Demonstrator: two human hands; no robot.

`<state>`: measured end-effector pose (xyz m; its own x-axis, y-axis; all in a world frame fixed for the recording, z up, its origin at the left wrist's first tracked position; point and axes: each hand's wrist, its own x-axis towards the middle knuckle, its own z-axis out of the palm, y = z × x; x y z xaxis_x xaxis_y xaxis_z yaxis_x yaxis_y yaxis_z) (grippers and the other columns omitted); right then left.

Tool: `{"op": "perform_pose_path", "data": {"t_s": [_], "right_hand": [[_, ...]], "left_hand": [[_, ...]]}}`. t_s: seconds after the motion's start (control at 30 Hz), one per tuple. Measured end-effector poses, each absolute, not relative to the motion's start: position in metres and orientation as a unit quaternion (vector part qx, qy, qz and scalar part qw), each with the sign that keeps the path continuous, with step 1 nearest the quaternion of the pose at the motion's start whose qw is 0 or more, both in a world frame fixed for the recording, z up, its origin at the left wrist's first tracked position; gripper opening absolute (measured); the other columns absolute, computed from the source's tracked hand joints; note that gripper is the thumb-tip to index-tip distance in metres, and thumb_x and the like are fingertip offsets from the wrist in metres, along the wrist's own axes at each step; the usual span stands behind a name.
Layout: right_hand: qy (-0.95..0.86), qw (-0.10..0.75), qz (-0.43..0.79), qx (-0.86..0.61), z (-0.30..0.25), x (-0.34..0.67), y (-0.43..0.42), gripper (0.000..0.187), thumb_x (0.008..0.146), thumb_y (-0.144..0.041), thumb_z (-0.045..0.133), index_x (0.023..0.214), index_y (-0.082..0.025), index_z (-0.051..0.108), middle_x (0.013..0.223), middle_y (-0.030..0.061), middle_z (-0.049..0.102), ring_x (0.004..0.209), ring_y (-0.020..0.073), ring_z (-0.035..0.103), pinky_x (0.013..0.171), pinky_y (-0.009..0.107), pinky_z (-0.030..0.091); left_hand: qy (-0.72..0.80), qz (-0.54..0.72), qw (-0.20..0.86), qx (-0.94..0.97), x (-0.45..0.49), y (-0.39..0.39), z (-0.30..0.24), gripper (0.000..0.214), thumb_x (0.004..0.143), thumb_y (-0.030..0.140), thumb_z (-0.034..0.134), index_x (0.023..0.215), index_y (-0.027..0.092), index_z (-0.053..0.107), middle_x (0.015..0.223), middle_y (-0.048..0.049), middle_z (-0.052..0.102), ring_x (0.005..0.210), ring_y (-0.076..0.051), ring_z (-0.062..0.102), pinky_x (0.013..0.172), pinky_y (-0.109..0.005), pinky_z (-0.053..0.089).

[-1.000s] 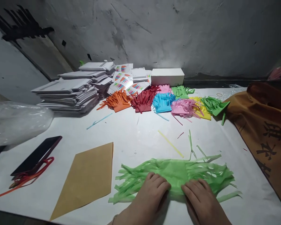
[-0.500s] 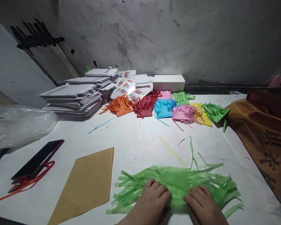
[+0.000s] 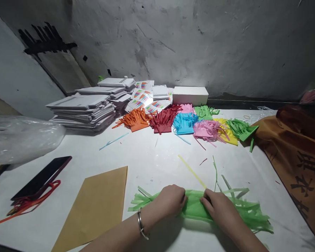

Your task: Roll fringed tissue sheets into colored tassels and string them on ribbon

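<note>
A green tissue-paper sheet [image 3: 195, 206] with fringed ends lies across the front of the white table. Its middle band is gathered narrow, and cut strips fan out at both sides. My left hand [image 3: 172, 199], with a silver bangle on the wrist, is closed on the band's left part. Closed on the right part is my right hand [image 3: 216, 206], thumb and fingers pinching the paper. A short stretch of smooth green paper shows between the hands. The left fringe is partly hidden behind my left hand and forearm.
Left of the tissue lies a brown paper envelope [image 3: 99, 203], then a phone [image 3: 43, 178] with a red cord. Coloured fringed tissue bundles [image 3: 183, 124] line the back, near white stacks [image 3: 81, 108] and a white box [image 3: 190, 95]. Brown cloth [image 3: 291, 150] covers the right edge.
Both hands have moved away from me, to the far edge of the green tissue. The sheet has become narrower, its near edge now farther from me.
</note>
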<state>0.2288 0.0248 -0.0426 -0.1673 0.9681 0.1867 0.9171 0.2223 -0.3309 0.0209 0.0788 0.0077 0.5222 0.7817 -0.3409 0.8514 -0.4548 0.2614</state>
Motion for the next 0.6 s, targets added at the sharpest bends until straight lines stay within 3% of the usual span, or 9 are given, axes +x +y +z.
{"op": "perform_pose_path", "data": {"t_s": [0.13,0.2,0.27,0.37,0.47,0.6], "right_hand": [[-0.760,0.210,-0.002,-0.615,-0.043,0.233,0.024,0.018,0.091,-0.014,0.061,0.075,-0.022,0.055,0.061,-0.0020,0.061,0.051,0.0184,0.058,0.049,0.028,0.028],[-0.767,0.240,-0.041,-0.593,-0.038,0.233,0.020,0.017,0.095,-0.011,0.049,0.087,-0.021,0.060,0.079,0.0045,0.067,0.071,0.0231,0.063,0.065,0.033,0.039],[-0.802,0.278,-0.062,-0.524,-0.032,0.230,0.014,0.027,0.098,-0.008,0.039,0.093,-0.020,0.062,0.091,0.0065,0.067,0.085,0.0240,0.062,0.081,0.038,0.040],[-0.857,0.301,-0.067,-0.413,-0.030,0.223,0.006,0.031,0.104,-0.014,0.037,0.084,-0.020,0.060,0.078,0.0012,0.060,0.073,0.0181,0.055,0.078,0.034,0.037],[-0.863,0.295,-0.077,-0.403,-0.037,0.217,0.002,0.030,0.105,-0.023,0.042,0.081,-0.020,0.060,0.073,-0.0008,0.058,0.068,0.0174,0.051,0.077,0.034,0.036],[-0.858,0.296,-0.099,-0.407,-0.045,0.216,-0.002,0.023,0.100,-0.012,0.044,0.089,-0.019,0.063,0.078,0.0010,0.062,0.074,0.0194,0.054,0.090,0.038,0.036]], "left_hand": [[0.478,-0.096,0.205,0.849,0.021,0.082,0.010,0.031,0.094,0.030,0.047,0.084,0.018,0.074,0.085,-0.0122,0.078,0.076,-0.028,0.073,0.062,-0.033,0.047],[0.477,-0.100,0.203,0.849,0.023,0.083,0.011,0.032,0.095,0.030,0.046,0.085,0.018,0.074,0.086,-0.0128,0.078,0.078,-0.029,0.073,0.063,-0.034,0.048],[0.475,-0.105,0.201,0.850,0.025,0.084,0.011,0.033,0.095,0.030,0.045,0.085,0.017,0.074,0.086,-0.0137,0.078,0.078,-0.030,0.073,0.064,-0.035,0.049],[0.469,-0.110,0.199,0.854,0.025,0.083,0.012,0.031,0.094,0.027,0.044,0.086,0.018,0.073,0.088,-0.0137,0.078,0.078,-0.030,0.073,0.064,-0.035,0.049],[0.446,-0.116,0.204,0.864,0.016,0.080,0.018,0.021,0.084,0.022,0.056,0.099,0.021,0.072,0.095,-0.0107,0.078,0.083,-0.029,0.074,0.064,-0.032,0.049],[0.430,-0.122,0.189,0.874,-0.015,0.077,0.031,0.041,0.075,0.006,0.058,0.111,0.024,0.066,0.102,-0.0062,0.078,0.091,-0.028,0.073,0.069,-0.031,0.048]]}}
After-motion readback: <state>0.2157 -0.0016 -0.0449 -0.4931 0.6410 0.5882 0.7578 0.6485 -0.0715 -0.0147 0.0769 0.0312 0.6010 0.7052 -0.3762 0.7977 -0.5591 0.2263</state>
